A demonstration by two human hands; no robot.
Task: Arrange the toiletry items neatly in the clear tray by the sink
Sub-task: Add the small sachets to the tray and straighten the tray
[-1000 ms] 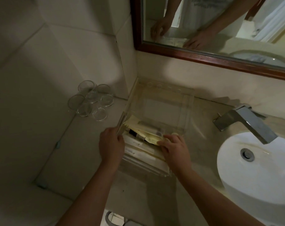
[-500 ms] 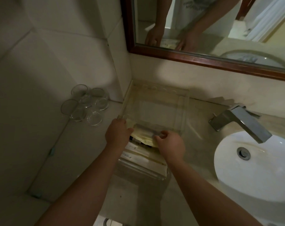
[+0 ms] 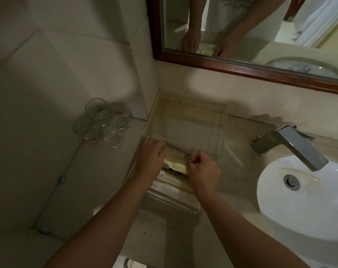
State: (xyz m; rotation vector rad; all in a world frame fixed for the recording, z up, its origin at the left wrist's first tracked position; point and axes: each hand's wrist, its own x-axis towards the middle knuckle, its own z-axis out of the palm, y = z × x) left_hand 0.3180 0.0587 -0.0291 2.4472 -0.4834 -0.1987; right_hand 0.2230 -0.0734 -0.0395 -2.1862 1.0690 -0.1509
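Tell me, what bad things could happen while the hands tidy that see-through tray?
The clear tray overhangs the counter's front edge, so a push from the left hand or right hand might tip it off. The yellowish packets could crumple under the fingers. The drinking glasses beside the tray could get knocked by an elbow.
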